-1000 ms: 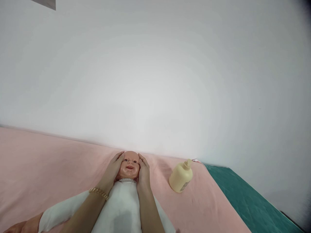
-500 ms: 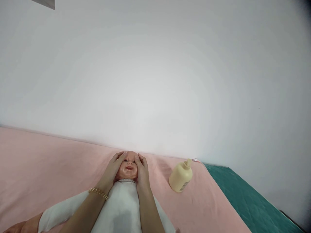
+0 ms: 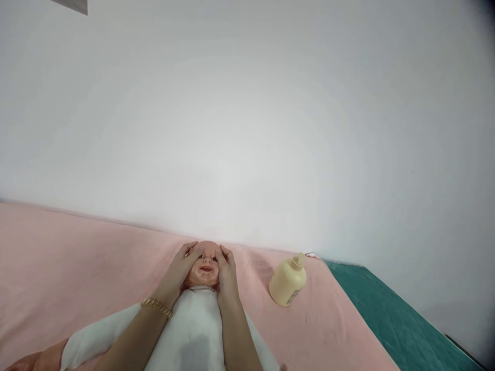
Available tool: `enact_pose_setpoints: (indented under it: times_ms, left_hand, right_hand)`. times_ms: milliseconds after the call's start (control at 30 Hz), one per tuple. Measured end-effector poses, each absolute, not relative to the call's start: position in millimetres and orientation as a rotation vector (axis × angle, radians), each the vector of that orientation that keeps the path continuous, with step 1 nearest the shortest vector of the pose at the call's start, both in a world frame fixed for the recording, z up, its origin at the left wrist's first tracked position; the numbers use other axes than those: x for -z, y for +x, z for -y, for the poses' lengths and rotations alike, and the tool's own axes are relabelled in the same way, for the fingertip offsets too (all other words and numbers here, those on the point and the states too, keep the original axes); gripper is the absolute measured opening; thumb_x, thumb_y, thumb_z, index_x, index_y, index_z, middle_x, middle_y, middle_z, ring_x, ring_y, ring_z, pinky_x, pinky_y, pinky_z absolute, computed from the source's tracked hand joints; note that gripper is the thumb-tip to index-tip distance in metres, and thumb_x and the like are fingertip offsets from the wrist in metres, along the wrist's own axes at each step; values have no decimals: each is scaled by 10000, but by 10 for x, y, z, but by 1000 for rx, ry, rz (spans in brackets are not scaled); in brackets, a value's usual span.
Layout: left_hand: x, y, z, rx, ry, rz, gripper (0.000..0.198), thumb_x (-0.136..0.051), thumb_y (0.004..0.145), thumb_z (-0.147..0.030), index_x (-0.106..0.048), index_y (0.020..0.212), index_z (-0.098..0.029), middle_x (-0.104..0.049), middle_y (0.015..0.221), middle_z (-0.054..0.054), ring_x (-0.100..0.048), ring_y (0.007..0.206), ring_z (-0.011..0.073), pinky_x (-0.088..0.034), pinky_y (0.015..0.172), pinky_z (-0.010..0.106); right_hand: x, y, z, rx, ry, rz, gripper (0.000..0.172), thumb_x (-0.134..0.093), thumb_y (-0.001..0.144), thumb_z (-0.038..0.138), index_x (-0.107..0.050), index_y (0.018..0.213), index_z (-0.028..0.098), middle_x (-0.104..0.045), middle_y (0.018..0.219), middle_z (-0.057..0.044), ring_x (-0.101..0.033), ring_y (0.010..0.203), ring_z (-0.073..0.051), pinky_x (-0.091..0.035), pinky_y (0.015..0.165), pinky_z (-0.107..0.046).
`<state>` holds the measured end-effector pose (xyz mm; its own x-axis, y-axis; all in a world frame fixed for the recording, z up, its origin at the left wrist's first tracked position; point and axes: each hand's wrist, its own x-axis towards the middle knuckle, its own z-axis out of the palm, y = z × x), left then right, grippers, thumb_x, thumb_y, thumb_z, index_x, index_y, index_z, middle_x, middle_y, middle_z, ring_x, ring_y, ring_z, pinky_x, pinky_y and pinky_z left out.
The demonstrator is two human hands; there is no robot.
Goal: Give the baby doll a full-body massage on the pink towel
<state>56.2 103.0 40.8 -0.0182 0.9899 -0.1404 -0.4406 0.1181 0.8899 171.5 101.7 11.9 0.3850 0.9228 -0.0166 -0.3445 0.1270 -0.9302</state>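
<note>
A baby doll (image 3: 193, 330) in a white outfit lies on its back on a pink cloth (image 3: 96, 257), its head near the wall. My left hand (image 3: 181, 267) cups one side of the doll's head, with the thumb on its brow beside the eye. On the other side, my right hand (image 3: 227, 268) rests in the same way, thumb near the other eye. The doll's mouth and chin show between the two hands. A gold bracelet circles my left wrist.
To the right of the doll stands a pale yellow pump bottle (image 3: 288, 282) on the pink cloth. A green surface (image 3: 398, 314) lies beyond the cloth's right edge. The white wall (image 3: 247, 129) rises directly behind.
My left thumb has shifted slightly on the doll's brow, toward its middle. My right hand has barely moved, and the doll and bottle are where they were.
</note>
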Motion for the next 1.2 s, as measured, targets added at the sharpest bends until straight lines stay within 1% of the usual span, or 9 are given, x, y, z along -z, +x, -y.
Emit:
enact_pose_setpoints:
  times_ms: [133, 233, 433, 600, 700, 833, 933, 1067, 1200]
  left_hand:
    - [-403, 565, -1033, -1346, 759, -967, 512, -778, 602, -436, -613, 997, -156, -659, 1024, 105, -627, 971, 247, -501, 839, 351]
    - [-396, 566, -1038, -1372, 761, -945, 475, -760, 622, -435, -631, 988, -160, -669, 1059, 110, -623, 1008, 257, -491, 877, 364]
    - [-341, 564, -1064, -1419, 748, -918, 369, -731, 650, -383, -666, 939, -164, -695, 1043, 102, -629, 1033, 265, -467, 942, 383]
    - [-303, 577, -1094, -1434, 750, -931, 327, -731, 667, -382, -672, 917, -179, -693, 1050, 107, -623, 1038, 276, -470, 934, 394]
    - [-335, 575, -1074, -1426, 764, -946, 368, -759, 648, -425, -672, 905, -176, -697, 1019, 113, -633, 1005, 287, -482, 909, 406]
    - [-418, 562, -1007, -1373, 786, -933, 503, -773, 628, -495, -651, 982, -158, -688, 1026, 118, -650, 969, 265, -504, 874, 390]
    - [-452, 552, -980, -1328, 790, -936, 554, -801, 607, -479, -630, 1017, -147, -686, 1005, 126, -664, 919, 250, -517, 838, 372]
    - [-433, 542, -992, -1313, 785, -953, 571, -815, 594, -451, -604, 1028, -144, -674, 1004, 124, -665, 891, 241, -521, 802, 351]
    - [-408, 546, -1018, -1310, 778, -971, 591, -816, 579, -433, -574, 1033, -142, -657, 999, 118, -652, 878, 236, -522, 773, 343]
  right_hand:
    - [-102, 1721, -1038, -1041, -1029, 672, 343, -713, 665, 396, -667, 961, 229, -698, 960, -34, -649, 941, -230, -527, 818, -332]
    - [-88, 1731, -1043, -1051, -1003, 658, 336, -696, 649, 377, -678, 954, 235, -706, 978, -36, -649, 949, -240, -531, 811, -344]
    - [-74, 1761, -1070, -1089, -976, 615, 381, -668, 587, 353, -700, 945, 227, -708, 1023, -48, -638, 995, -255, -526, 831, -361]
    - [-109, 1752, -1057, -1076, -970, 615, 393, -662, 580, 351, -706, 945, 211, -704, 1052, -56, -631, 1022, -256, -506, 882, -362]
    - [-133, 1734, -1027, -1075, -990, 632, 376, -682, 629, 396, -694, 957, 214, -705, 1028, -53, -637, 1007, -251, -520, 858, -358]
    - [-154, 1712, -991, -1071, -984, 679, 387, -718, 679, 449, -670, 983, 216, -692, 1031, -51, -640, 998, -244, -525, 861, -350]
    - [-156, 1708, -978, -1060, -1001, 700, 392, -745, 681, 430, -658, 996, 213, -684, 1043, -53, -631, 1025, -246, -522, 875, -347]
    - [-144, 1719, -976, -1076, -1020, 706, 436, -766, 664, 384, -638, 1040, 204, -670, 1094, -66, -615, 1070, -259, -512, 901, -355]
    - [-143, 1727, -977, -1066, -1037, 700, 456, -778, 643, 352, -635, 1045, 192, -673, 1094, -78, -618, 1062, -268, -511, 902, -366]
